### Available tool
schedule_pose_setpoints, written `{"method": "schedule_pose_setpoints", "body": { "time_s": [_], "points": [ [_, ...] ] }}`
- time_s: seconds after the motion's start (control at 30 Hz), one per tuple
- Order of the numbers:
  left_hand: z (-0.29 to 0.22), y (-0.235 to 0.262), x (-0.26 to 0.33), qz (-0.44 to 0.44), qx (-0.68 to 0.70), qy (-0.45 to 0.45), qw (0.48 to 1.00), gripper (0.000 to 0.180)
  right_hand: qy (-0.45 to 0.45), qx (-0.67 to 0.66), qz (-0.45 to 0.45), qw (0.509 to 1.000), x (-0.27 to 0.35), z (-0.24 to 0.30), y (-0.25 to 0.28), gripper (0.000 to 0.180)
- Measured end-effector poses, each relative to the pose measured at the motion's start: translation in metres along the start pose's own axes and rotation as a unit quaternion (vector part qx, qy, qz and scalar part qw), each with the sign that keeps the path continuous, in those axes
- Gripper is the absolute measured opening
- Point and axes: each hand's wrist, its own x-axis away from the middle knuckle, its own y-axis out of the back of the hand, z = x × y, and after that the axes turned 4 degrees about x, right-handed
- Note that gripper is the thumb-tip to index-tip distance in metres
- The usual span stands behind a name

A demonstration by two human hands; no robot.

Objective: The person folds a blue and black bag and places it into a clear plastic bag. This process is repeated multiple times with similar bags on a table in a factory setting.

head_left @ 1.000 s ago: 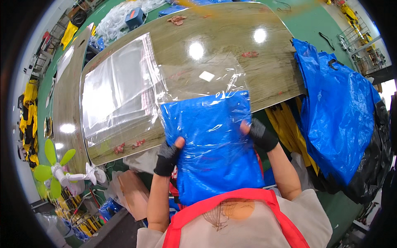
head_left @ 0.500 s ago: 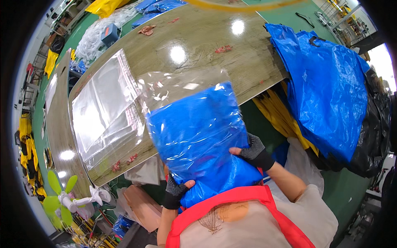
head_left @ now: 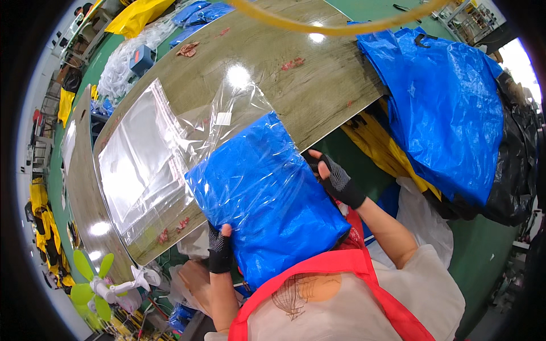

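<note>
A folded blue plastic sheet lies slanted across the table's near edge, its lower end against my apron. Around its far part is a clear plastic bag, whose slack end stretches over the tabletop. At the left edge of the bundle, my left hand is closed, thumb on the near face and fingers mostly hidden. My right hand is beside the bundle's right edge with thumb and fingers apart, gripping nothing that I can see. Both hands wear black fingerless gloves with grey dotted patches.
Flat clear bags are stacked on the wood-patterned table, left of the bundle. Large blue sheeting hangs at the right above yellow material. A green-bladed fan stands at lower left. A yellow band crosses the top.
My right hand has come off the bundle's right side and moved away from me, its fingers spreading. The bundle has shifted left and tilted, and my left hand has moved up along its left edge.
</note>
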Motion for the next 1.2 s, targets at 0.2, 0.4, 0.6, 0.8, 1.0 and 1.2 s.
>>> {"method": "schedule_pose_setpoints", "body": {
  "time_s": [0.2, 0.4, 0.6, 0.8, 1.0, 1.2],
  "points": [
    [0.014, -0.002, 0.013, -0.022, -0.021, 0.005, 1.0, 0.077, -0.141, 0.19, 0.143, 0.961, 0.041, -0.003, 0.023, 0.049],
    [0.008, -0.017, 0.013, 0.092, -0.14, 0.045, 0.985, 0.081, -0.009, -0.066, 0.092, 0.994, -0.038, 0.036, 0.044, 0.049],
    [-0.041, -0.017, -0.049, 0.114, 0.094, -0.023, 0.989, 0.058, -0.031, 0.14, 0.131, 0.981, -0.007, 0.066, 0.024, 0.039],
    [-0.021, -0.031, -0.033, -0.008, -0.153, -0.012, 0.988, 0.055, -0.042, 0.026, 0.13, 0.99, -0.044, 0.067, 0.02, 0.053],
    [-0.024, -0.028, -0.044, -0.011, -0.054, 0.008, 0.998, 0.066, -0.037, -0.01, 0.177, 0.983, -0.023, 0.049, 0.002, 0.064],
    [-0.032, 0.023, -0.039, 0.053, -0.116, 0.017, 0.992, 0.053, -0.014, 0.066, 0.103, 0.992, -0.028, 0.038, -0.009, 0.046]
  ]
}}
